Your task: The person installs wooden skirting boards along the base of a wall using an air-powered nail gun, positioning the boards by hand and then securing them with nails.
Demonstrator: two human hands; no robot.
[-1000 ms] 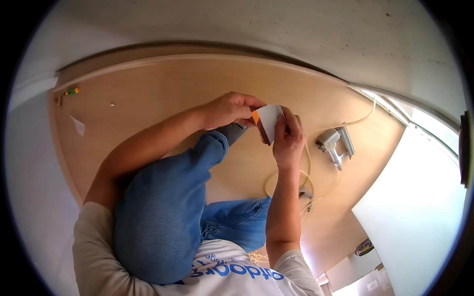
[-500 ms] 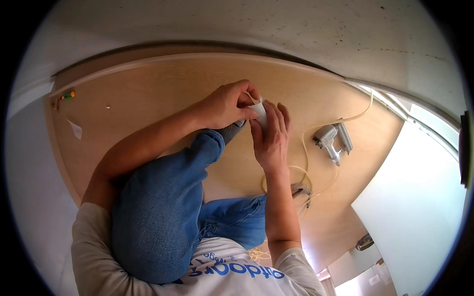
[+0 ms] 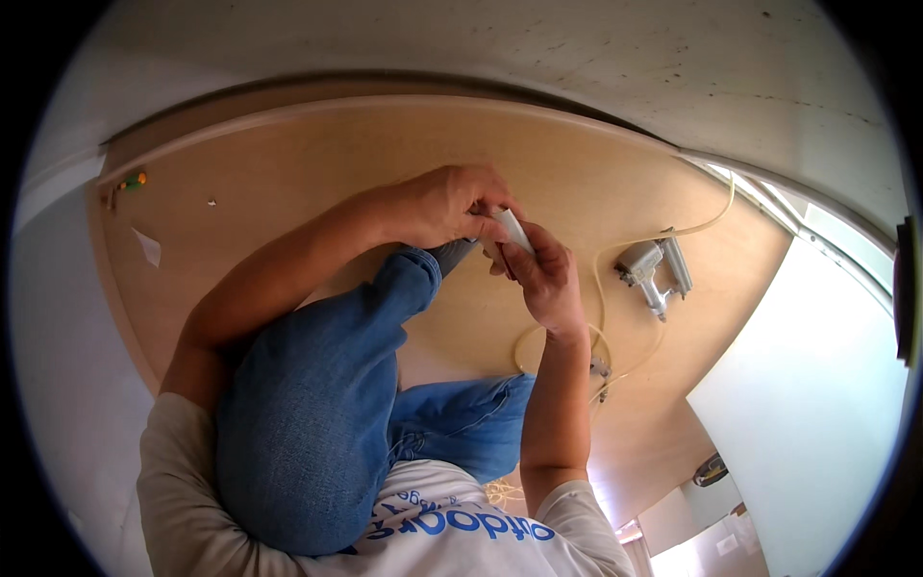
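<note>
Above your foot [image 3: 452, 256], your left hand [image 3: 454, 207] and right hand [image 3: 552, 281] both pinch the white card [image 3: 513, 229]; uneven finger pressure could crease it, a slack hold drop it.

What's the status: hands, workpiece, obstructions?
Left hand and right hand both gripping small white card piece. Piece partly covered. Dark shoe close by left hand; silver nail gun lying off right.
</note>
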